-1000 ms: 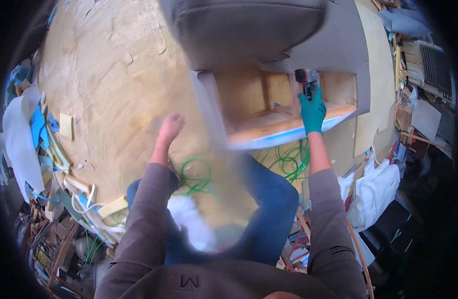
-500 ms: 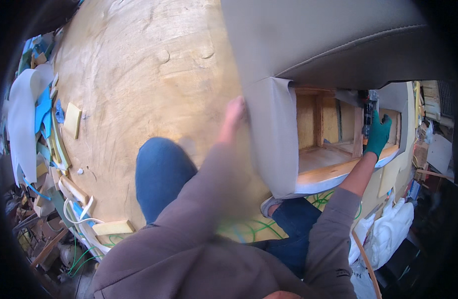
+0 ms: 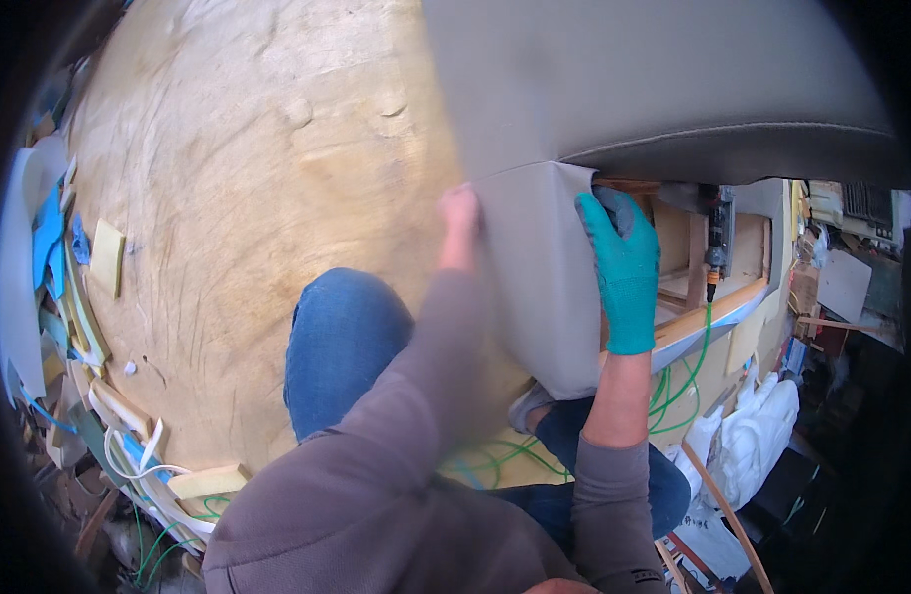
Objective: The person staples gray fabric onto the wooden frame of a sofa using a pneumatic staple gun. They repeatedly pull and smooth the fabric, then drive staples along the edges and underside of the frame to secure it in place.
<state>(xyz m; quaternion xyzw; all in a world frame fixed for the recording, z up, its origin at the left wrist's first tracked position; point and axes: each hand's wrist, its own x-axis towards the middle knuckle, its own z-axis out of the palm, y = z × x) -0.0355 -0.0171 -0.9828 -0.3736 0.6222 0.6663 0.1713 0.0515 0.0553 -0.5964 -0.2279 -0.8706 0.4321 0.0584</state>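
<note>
A grey leather-like cover (image 3: 535,267) wraps the end of an upholstered furniture piece, whose underside shows an open wooden frame (image 3: 748,296). My right hand (image 3: 624,272), in a teal glove with a grey palm, grips the cover's loose edge at the frame opening, thumb outside and fingers curled inward. My bare left hand (image 3: 459,210) is against the cover's left side; blur and the cover hide its fingers. Inside the frame, to the right of my glove, rests a dark air-powered tool, apparently a staple gun (image 3: 715,243), with a green hose (image 3: 706,337) running from it.
A worn tan board (image 3: 248,198) lies under the furniture and my bent knee. Foam and fabric offcuts (image 3: 79,287) pile up at the left. White plastic bags (image 3: 758,436) and a wooden strip (image 3: 728,515) lie at the lower right; green hose coils near my foot.
My right hand has left the air tool and moved left to the cover's edge, closing on it. The tool stays in the frame. My left hand remains at the cover's side.
</note>
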